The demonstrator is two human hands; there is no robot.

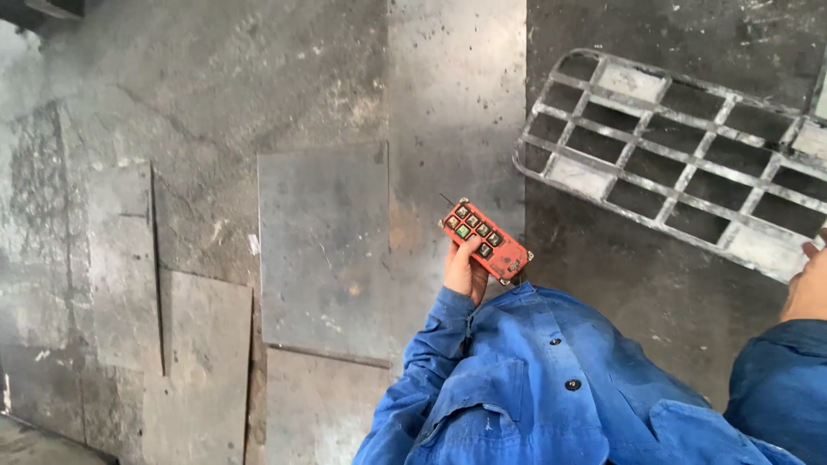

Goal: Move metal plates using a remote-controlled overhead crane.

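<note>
My left hand (464,271) grips an orange-red remote control (488,243) with two rows of dark buttons, held in front of my chest; the thumb rests on its near side by the buttons. I wear a blue work jacket (551,387). My right hand (811,280) shows at the right edge of the view, only partly visible, beside the near edge of a grey metal grating (680,164) lying on the floor. Whether it touches the grating or holds anything I cannot tell.
The floor is made of worn steel plates (323,245) with seams and raised edges. The grating covers the upper right. A darker floor strip (620,284) runs beneath it.
</note>
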